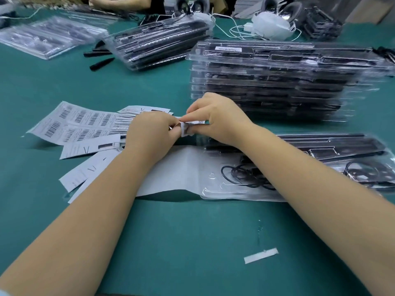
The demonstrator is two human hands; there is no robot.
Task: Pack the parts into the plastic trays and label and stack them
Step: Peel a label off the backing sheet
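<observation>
A broad teal-green surface (175,231) fills nearly the whole view, evenly lit with soft shadows; at its far edge lie a white face mask (272,25) and tangled white cables (237,28); brown cardboard (367,9) stands at the far right corner.

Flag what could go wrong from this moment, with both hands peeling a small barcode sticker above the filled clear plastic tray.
The small white barcode sticker, pinched between left hand and right hand, looks curled and may crease or stick to itself. The tall stack of clear plastic trays sits unevenly and could slide when another is added.
</observation>
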